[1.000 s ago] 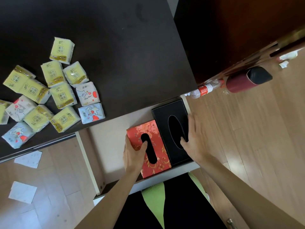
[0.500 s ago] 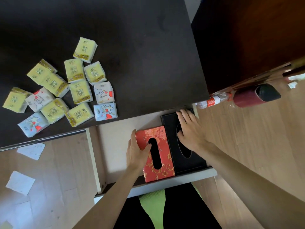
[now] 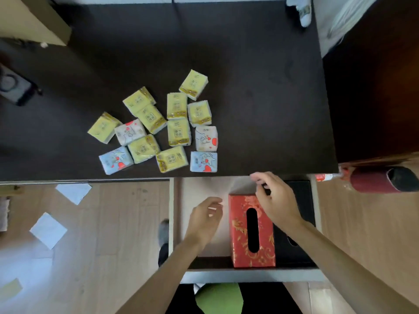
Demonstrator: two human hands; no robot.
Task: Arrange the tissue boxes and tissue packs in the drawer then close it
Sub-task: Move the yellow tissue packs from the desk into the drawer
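Note:
The open drawer (image 3: 199, 191) holds a red floral tissue box (image 3: 240, 236) and, to its right against the side wall, a black tissue box (image 3: 301, 200). My left hand (image 3: 205, 219) hovers over the bare drawer floor left of the red box, fingers loosely curled and holding nothing. My right hand (image 3: 275, 198) is raised above the far ends of both boxes, fingers apart, empty. Several yellow tissue packs (image 3: 178, 132) and a few white and blue cartoon-printed packs (image 3: 204, 162) lie in a cluster on the dark desk (image 3: 249, 75) just beyond the drawer.
A phone (image 3: 14, 88) lies at the desk's left edge. A red cylinder with a dark cap (image 3: 383, 179) and a small bottle (image 3: 326, 177) lie on the floor to the right. Paper sheets (image 3: 48, 230) are scattered on the wooden floor at left.
Both hands have let go of the boxes. My left hand moved left off the red box and my right hand lifted toward the desk edge. The view tilted up over the desk.

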